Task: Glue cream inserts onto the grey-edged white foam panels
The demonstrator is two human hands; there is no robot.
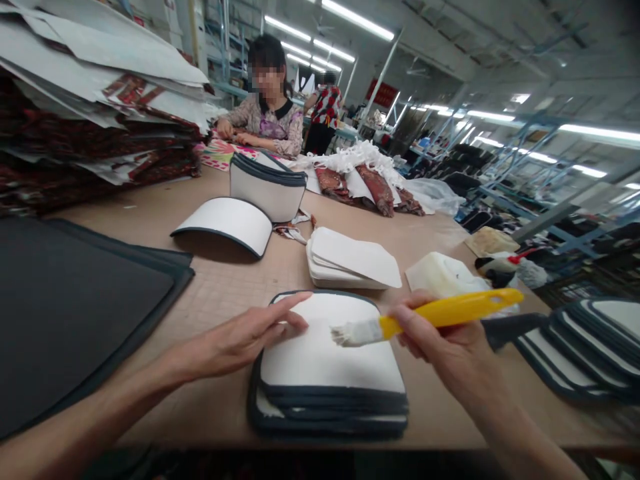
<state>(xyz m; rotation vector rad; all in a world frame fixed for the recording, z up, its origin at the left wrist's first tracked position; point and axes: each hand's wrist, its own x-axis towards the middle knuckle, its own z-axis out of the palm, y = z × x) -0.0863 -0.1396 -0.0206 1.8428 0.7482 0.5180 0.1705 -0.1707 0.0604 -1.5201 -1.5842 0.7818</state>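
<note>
A stack of white panels with dark edges (330, 360) lies right in front of me. My left hand (265, 330) rests at the left side of the top panel, index finger stretched out along its upper edge. In my right hand (435, 333) is a paintbrush with a yellow handle (450, 310), its pale bristles pointing left over the top panel. Whether the bristles touch the panel I cannot tell. Just behind the stack lies a pile of plain white cards (355, 257). A whitish container (443, 275) stands beyond my right hand.
Large dark sheets (80, 313) cover the table's left side. Behind are a curved white panel (225, 223) and several upright ones (267, 187). More edged panels (590, 347) are piled at right. Tall fabric stacks (100, 100) rise at back left. A person (273, 113) sits across the table.
</note>
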